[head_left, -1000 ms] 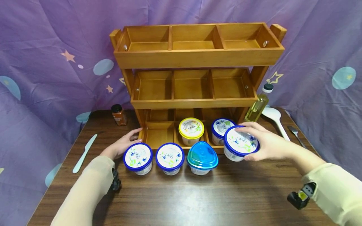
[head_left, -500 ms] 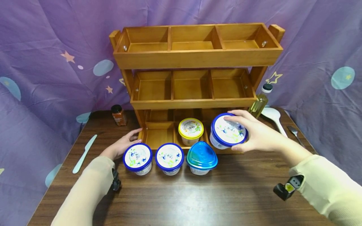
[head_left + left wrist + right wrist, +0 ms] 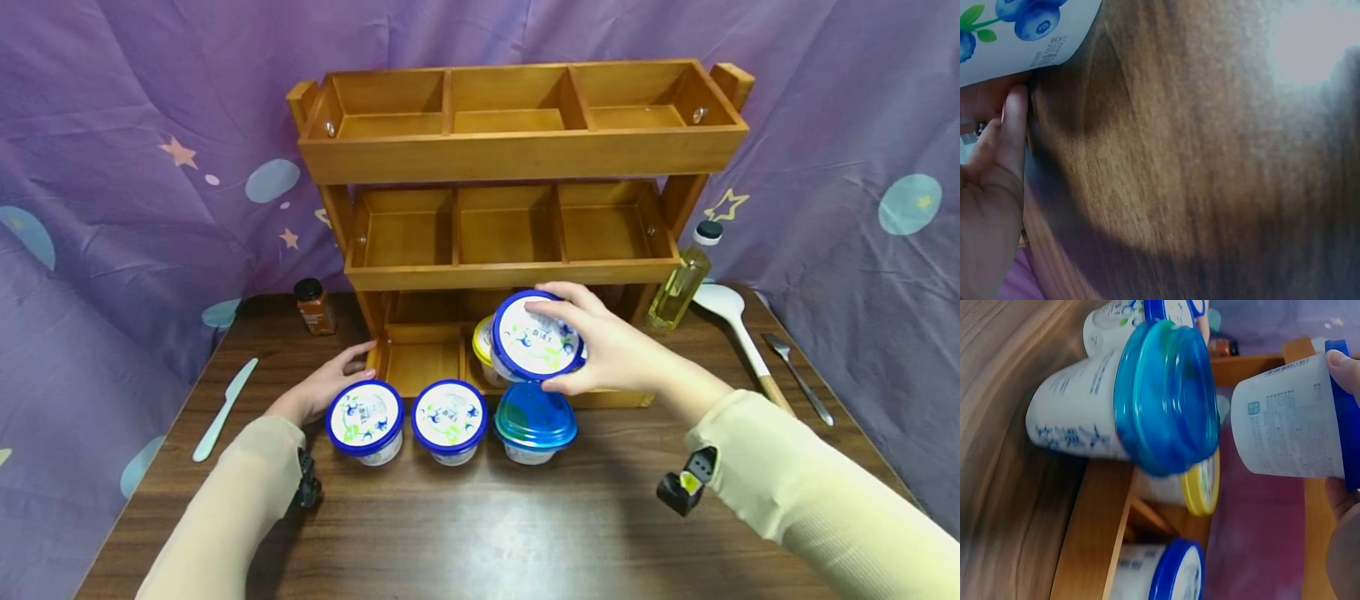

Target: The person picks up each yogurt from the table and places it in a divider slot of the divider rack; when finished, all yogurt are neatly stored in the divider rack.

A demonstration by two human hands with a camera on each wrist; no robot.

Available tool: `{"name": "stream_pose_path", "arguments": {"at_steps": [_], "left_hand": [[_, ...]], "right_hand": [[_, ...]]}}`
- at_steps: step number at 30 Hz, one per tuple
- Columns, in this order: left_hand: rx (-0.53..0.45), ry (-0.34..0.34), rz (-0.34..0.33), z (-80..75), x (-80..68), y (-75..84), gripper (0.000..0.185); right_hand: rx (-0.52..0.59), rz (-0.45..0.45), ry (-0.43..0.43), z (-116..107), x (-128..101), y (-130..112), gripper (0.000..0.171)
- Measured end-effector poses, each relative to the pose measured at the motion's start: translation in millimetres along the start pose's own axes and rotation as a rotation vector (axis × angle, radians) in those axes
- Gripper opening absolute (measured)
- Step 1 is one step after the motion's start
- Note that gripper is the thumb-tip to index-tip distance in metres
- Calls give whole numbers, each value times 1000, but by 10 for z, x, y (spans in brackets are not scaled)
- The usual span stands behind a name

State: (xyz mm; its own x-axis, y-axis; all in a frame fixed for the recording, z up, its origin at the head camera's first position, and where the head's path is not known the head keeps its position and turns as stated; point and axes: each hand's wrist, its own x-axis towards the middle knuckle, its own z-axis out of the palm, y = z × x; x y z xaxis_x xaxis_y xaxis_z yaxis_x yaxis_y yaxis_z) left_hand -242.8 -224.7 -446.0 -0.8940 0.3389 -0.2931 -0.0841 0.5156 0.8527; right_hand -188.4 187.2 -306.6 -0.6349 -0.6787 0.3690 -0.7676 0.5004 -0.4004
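Note:
My right hand [image 3: 611, 346] grips a blue-lidded yogurt tub [image 3: 536, 337] by its lid, fingers on the far side and thumb on the near side. It is raised in front of the rack's bottom tier, partly covering a yellow-lidded tub [image 3: 483, 340] in the middle compartment. The right wrist view shows another blue-lidded tub [image 3: 1179, 572] in the compartment beside the yellow one. My left hand [image 3: 322, 387] touches the left end of the bottom tier with extended fingers. Before the rack stand two blue-lidded tubs [image 3: 365, 417] and a tub with a domed turquoise lid [image 3: 534, 421].
The wooden three-tier rack [image 3: 517, 158] stands against a purple curtain. A spice jar [image 3: 315, 307] and a pale green knife [image 3: 225, 408] lie to the left. On the right are an oil bottle [image 3: 681, 279], a white ladle [image 3: 738, 321] and a fork [image 3: 798, 379].
My right hand has carried the blue-lidded tub up and leftward, from the right compartment across to the middle one. My left hand has stayed at the rack's left end.

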Motion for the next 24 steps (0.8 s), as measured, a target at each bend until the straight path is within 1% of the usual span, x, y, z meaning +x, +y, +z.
{"name": "stream_pose_path", "arguments": {"at_steps": [6,10,16,21,24], "left_hand": [[4,10,35,10,-10,13,67],[0,12,32,3,-14,5,67],[8,10,22,1,-10,8,67],[7,11,16,3,0,-2,68],[3,12,17,6,7,-8,68]], "right_hand": [[40,15,-43,189,182,-64,88],[66,19,-69,321,286,-90,86],[62,15,-58,504,450,-111,85],[33,-1,-37,685,582,-126,84],[22,17,-30,779,655,-143,85]]}}
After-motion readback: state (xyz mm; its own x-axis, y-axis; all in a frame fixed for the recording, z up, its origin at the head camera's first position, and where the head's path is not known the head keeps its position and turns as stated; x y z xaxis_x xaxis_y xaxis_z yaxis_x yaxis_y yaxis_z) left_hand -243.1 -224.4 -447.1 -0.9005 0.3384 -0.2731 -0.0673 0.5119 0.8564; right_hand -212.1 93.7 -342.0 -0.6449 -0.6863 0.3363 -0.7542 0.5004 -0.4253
